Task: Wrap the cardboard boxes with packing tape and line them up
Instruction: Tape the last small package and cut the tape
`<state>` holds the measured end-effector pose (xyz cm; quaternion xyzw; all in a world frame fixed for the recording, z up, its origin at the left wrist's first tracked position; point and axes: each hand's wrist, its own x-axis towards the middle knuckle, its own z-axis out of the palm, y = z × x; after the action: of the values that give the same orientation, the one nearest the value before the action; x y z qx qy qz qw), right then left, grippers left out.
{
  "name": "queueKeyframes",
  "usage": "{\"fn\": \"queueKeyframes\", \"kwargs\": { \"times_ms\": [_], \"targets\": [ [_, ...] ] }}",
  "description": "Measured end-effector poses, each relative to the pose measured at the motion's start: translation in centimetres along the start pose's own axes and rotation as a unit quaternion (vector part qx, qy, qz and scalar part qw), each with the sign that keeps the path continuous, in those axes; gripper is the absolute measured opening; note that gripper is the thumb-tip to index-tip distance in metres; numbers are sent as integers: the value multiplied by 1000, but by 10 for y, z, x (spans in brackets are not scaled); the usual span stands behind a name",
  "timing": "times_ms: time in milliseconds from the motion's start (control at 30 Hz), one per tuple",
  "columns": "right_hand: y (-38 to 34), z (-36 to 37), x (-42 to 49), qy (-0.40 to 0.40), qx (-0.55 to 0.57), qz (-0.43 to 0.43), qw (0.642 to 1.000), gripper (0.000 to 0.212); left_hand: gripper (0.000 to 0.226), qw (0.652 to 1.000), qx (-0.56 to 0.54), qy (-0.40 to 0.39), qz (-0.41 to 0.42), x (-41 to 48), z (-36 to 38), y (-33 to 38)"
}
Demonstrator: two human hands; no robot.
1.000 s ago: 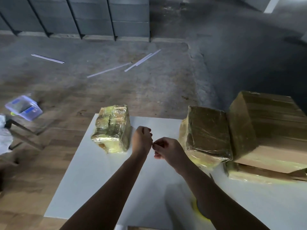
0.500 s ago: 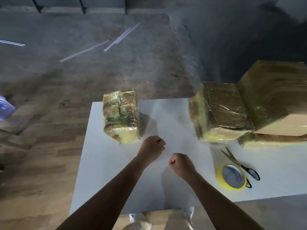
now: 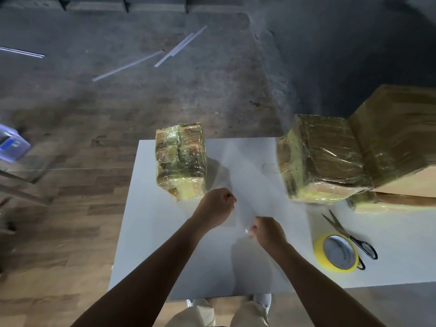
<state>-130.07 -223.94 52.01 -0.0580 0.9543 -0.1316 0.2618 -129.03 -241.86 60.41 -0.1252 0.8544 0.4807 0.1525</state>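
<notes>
**Packing table, items listed left to right**

1. Blue-and-clear plastic container (image 3: 11, 147), off the table at far left; I cannot read its blue label, too blurred.
2. White table (image 3: 146, 232).
3. Small cardboard box (image 3: 180, 161), wrapped in glossy yellowish tape, at the table's far left corner.
4. Left hand (image 3: 215, 204), just in front of that box, fingers curled in; I cannot tell whether it holds anything.
5. Right hand (image 3: 269, 232), near the left hand, fingers curled, a pale fleck at the tips; I cannot tell what it is.
6. Medium wrapped box (image 3: 323, 159), touching the large box (image 3: 396, 142), which sits on a flat wrapped box (image 3: 389, 204).
7. Yellow tape roll (image 3: 337, 252) lying flat, with the scissors (image 3: 349, 234) resting across it.
</notes>
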Motion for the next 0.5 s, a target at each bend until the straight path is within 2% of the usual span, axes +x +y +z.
{"fn": "queueKeyframes", "kwargs": {
  "times_ms": [133,267,500],
  "targets": [
    [-20,-17,3,13,13,-44,999,12,18,999,-24,46,9,3,-15,11],
    [-62,-44,9,89,98,-104,986,16,18,995,-31,95,14,3,-35,15],
    [-127,-67,13,137,200,-157,957,18,25,986,6,167,-10,2,-68,7]
  ]
}}
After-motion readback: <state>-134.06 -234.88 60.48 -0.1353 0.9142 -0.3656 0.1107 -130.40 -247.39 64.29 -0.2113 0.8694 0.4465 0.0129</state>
